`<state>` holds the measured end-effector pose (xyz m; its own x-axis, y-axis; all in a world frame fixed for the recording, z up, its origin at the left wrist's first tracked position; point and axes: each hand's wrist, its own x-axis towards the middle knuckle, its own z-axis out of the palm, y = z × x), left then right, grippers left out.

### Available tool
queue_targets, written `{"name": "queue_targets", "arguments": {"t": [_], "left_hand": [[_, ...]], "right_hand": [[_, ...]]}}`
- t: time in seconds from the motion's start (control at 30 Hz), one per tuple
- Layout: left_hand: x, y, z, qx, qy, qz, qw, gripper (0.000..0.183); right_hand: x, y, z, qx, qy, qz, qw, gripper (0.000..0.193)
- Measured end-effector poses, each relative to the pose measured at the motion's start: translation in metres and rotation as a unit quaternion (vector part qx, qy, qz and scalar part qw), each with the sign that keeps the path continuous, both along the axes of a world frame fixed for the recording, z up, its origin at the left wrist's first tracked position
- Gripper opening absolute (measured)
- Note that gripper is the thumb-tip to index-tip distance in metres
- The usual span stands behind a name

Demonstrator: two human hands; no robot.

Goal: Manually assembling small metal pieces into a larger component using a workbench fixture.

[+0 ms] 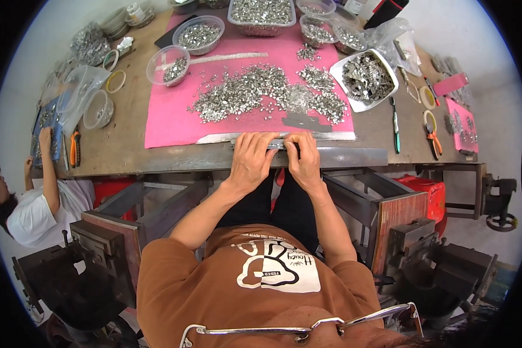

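At the near edge of the table, my left hand (251, 158) has its fingers curled down over a narrow metal strip (276, 144). My right hand (304, 159) is closed right beside it, the two thumbs almost meeting. A small dark thing shows between the right fingers, too covered to name. Just beyond my hands is a pink mat (174, 124) with a loose pile of small shiny metal pieces (238, 93). A flat patch of pieces (298, 98) and some dark grey strips (306, 122) lie nearest my right hand.
Tubs of metal pieces (198, 36) line the back; a white tray (344, 72) of darker pieces stands right. Orange-handled pliers (432, 136) and a green-handled brush (396, 130) lie farther right. Another person (46, 209) works at the left. Vises (101, 249) flank my seat.
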<state>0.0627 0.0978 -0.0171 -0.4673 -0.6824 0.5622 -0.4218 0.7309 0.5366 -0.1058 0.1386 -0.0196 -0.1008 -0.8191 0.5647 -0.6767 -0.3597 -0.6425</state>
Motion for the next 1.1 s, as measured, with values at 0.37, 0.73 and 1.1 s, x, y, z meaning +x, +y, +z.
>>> {"name": "queue_targets", "arguments": {"t": [0.37,0.73,1.1], "left_hand": [[-0.001,0.001,-0.001,0.007,0.006,0.000,1.000,0.044],[-0.001,0.000,0.000,0.004,0.015,0.000,1.000,0.042],[0.063,-0.064,0.017,-0.020,-0.031,0.113,0.993,0.008]], "right_hand": [[0.001,0.001,-0.002,-0.002,0.048,-0.009,0.999,0.005],[0.002,-0.002,0.007,-0.058,0.159,-0.007,0.986,0.012],[-0.010,-0.017,0.032,-0.001,0.136,0.064,0.989,0.015]]}}
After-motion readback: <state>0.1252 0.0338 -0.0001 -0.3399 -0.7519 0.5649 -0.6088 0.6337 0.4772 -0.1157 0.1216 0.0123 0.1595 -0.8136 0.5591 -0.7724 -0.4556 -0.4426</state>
